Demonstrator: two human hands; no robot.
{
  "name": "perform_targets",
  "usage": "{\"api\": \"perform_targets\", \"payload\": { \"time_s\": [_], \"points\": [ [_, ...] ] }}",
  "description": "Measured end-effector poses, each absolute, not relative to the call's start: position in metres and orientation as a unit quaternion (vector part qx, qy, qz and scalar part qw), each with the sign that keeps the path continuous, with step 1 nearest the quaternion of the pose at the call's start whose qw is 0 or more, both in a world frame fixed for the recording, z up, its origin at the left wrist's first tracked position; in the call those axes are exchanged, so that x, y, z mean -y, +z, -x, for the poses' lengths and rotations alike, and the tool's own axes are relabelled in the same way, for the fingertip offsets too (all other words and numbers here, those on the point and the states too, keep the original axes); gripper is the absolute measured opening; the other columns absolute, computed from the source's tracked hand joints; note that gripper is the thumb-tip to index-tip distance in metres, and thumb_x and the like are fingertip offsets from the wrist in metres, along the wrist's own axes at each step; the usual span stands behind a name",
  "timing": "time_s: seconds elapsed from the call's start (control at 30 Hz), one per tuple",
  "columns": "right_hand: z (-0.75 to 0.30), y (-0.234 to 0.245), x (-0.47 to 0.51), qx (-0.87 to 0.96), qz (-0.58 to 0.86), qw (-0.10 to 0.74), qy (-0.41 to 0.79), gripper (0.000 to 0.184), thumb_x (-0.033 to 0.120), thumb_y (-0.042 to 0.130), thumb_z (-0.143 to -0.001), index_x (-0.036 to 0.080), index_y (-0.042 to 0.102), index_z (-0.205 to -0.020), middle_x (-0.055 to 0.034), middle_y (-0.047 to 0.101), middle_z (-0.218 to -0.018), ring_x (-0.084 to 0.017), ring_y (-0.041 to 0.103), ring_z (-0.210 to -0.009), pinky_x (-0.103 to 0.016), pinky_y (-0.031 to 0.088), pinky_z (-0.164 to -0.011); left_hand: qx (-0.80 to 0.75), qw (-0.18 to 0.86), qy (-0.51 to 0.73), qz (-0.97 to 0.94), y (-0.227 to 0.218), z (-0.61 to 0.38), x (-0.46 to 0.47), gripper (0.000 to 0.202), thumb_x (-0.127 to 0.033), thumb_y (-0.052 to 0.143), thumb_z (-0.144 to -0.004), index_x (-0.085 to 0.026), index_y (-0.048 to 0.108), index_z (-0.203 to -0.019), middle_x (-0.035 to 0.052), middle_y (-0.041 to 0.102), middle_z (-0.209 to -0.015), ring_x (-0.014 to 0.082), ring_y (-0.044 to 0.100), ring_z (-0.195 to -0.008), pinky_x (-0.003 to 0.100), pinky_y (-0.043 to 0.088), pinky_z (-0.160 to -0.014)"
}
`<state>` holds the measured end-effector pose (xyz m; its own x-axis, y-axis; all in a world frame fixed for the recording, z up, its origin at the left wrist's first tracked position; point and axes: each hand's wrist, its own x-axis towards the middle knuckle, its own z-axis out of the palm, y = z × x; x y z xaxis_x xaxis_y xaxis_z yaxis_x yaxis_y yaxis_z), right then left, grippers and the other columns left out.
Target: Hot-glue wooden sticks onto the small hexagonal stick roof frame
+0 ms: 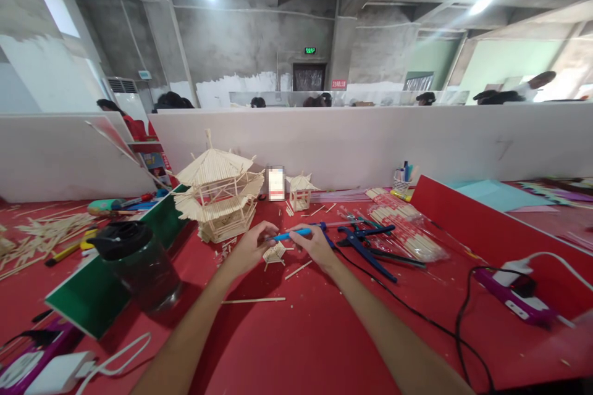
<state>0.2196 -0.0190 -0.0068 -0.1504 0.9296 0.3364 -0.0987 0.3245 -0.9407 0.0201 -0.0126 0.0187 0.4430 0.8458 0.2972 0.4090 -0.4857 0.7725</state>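
Red tabletop (324, 333) stretches out in front of this person, and both bare forearms reach across it to meet in the middle. Their right hand (317, 245) is closed around a blue pen-shaped tool (291, 234), holding it almost level with its tip pointing left; a black cord (417, 315) trails back from it over the table. Their left hand (250, 248) is curled narrow, with its fingertips right at the tool's tip — whether they actually pinch it I cannot tell from where I stand. Just beneath the tool, between the two hands, lies a small roof piece of thin sticks (274, 254), resting on the table.

Behind the hands stands a tall stick pagoda (217, 194), and a much smaller stick pavilion (301, 191) sits to its right against the white partition (417, 142). Blue-handled pliers (365, 241) and a clear bag of sticks (407, 231) lie just right of the right hand. One loose stick (254, 300) lies nearer the person — close by the left forearm — beside a dark lidded jar (139, 265).
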Motion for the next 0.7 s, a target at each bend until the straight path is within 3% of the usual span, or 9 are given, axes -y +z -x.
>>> {"api": "perform_targets", "payload": {
  "time_s": [0.2,0.37,0.7],
  "points": [
    [-0.210,-0.016,0.021,0.601,0.342,0.538,0.481,0.037,0.052,0.069,-0.074,0.022,0.047,-0.081,0.0057,0.057,-0.061,-0.012,0.055,-0.051,-0.023,0.042,-0.049,-0.406,0.263,0.308,-0.819,0.019,-0.030,0.018,0.028,-0.042,0.052,-0.090,-0.019,0.064,-0.100,0.0053,0.068,-0.097,0.0190,0.060,-0.089,0.030,0.047,-0.083],
    [-0.201,-0.026,0.023,0.602,0.319,0.509,0.525,0.039,0.059,0.052,-0.085,0.025,0.034,-0.088,0.0077,0.057,-0.060,-0.011,0.051,-0.046,-0.020,0.037,-0.044,-0.409,0.170,0.231,-0.866,0.015,-0.029,0.018,0.042,-0.050,0.041,-0.096,-0.018,0.067,-0.087,0.0055,0.063,-0.083,0.0187,0.056,-0.079,0.029,0.042,-0.078],
    [-0.206,-0.029,0.020,0.636,0.334,0.449,0.532,0.031,0.050,0.053,-0.088,0.025,0.037,-0.098,0.0075,0.057,-0.067,-0.009,0.049,-0.046,-0.018,0.037,-0.042,-0.458,0.098,0.223,-0.855,0.023,-0.019,0.013,0.036,-0.041,0.036,-0.097,-0.019,0.060,-0.081,0.0040,0.054,-0.083,0.0187,0.052,-0.076,0.030,0.040,-0.072]
  ]
}}
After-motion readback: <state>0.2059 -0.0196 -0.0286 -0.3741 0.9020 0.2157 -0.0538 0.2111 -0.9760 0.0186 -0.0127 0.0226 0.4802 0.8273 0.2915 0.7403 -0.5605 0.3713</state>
